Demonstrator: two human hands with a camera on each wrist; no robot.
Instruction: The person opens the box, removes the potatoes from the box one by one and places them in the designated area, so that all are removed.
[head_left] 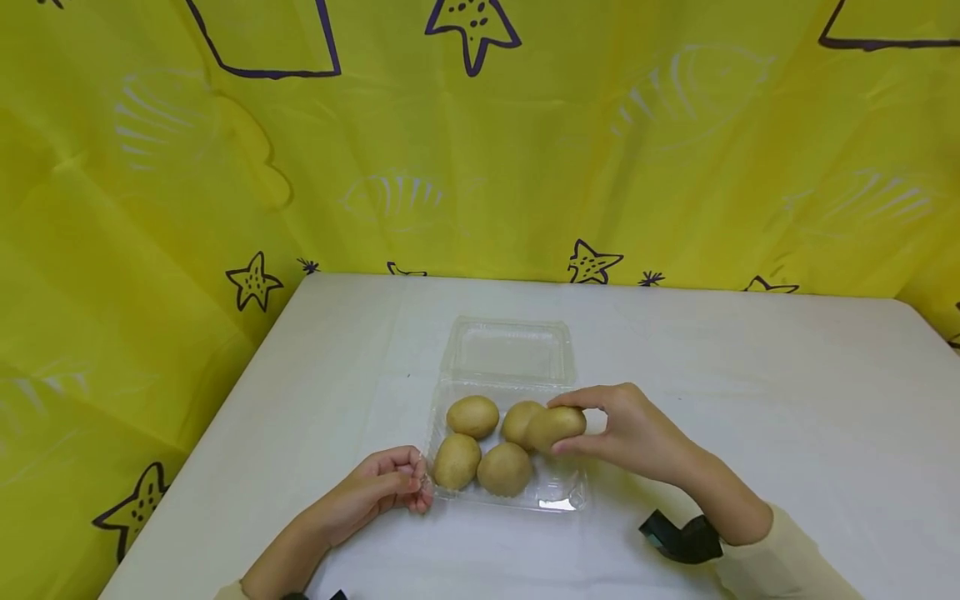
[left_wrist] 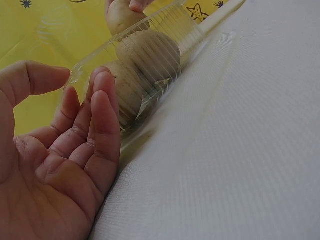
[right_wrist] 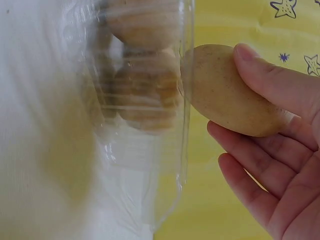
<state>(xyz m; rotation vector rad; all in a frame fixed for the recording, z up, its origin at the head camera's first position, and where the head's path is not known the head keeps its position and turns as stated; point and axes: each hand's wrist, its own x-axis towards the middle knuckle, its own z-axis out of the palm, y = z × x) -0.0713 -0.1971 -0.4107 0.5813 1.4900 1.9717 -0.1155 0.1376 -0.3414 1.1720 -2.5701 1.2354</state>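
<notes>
A clear plastic clamshell container lies with its lid folded back, away from the person. Several potatoes sit inside it, mostly toward its left and middle. The right hand grips one more potato between thumb and fingers, over the container's right half; in the right wrist view this held potato is at the rim's height. At the container's front left corner, the left hand pinches the rim; the left wrist view shows the thumb at the rim and fingers along the side wall.
The white table stretches out on both sides of the container. A yellow patterned curtain hangs along the back and left edges of the table. A black wrist strap is on the right forearm.
</notes>
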